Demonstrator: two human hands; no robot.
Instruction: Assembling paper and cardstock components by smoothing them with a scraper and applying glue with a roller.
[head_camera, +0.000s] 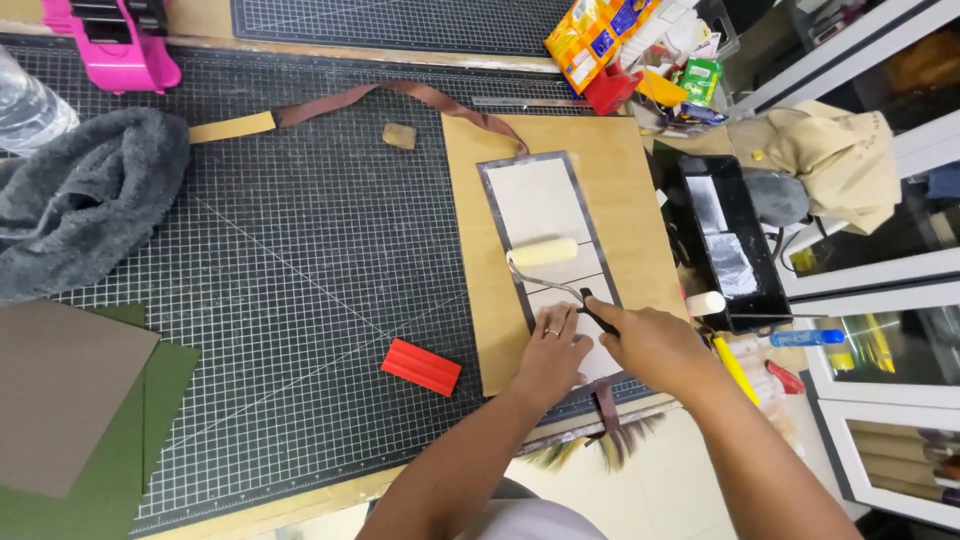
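Two hands near the tabletop's front edge: your right hand (650, 340) grips the roller (543, 252), on the sheet (545, 205); left hand (552, 350) lies flat, pinning the sheet so it can't shift.

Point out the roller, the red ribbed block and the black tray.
roller (543, 252), head view, on the cream foam sleeve.
red ribbed block (421, 366), head view, on the middle of its top face.
black tray (762, 300), head view, on its right rim.

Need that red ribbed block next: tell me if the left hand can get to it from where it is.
Probably yes: the left hand presses the pale sheet, and only bare cutting mat separates it from the red ribbed block.
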